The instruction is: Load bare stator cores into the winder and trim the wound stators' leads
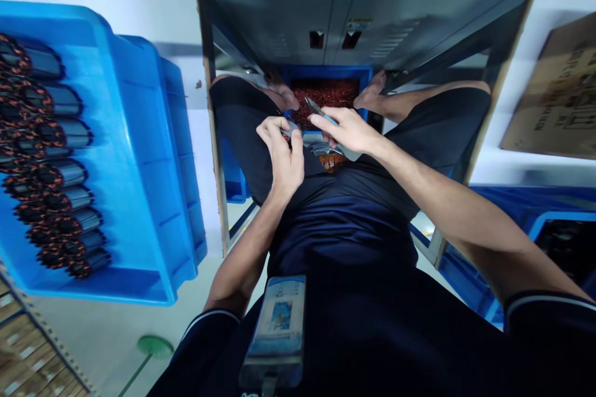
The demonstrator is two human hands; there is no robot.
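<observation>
Above the scrap bin [326, 71], my left hand [282, 152] clamps the stator [320, 150], likely heavy and rigid, best held by its steel shell. My right hand [350, 130] grasps cutters [318, 110].

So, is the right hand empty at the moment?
No, the right hand grips a slim plier-like tool, while the left hand holds a metal part.

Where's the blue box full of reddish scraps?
Head view, centre: the blue plastic box of reddish scraps sits on the floor between the person's bare left foot and right foot.
</observation>
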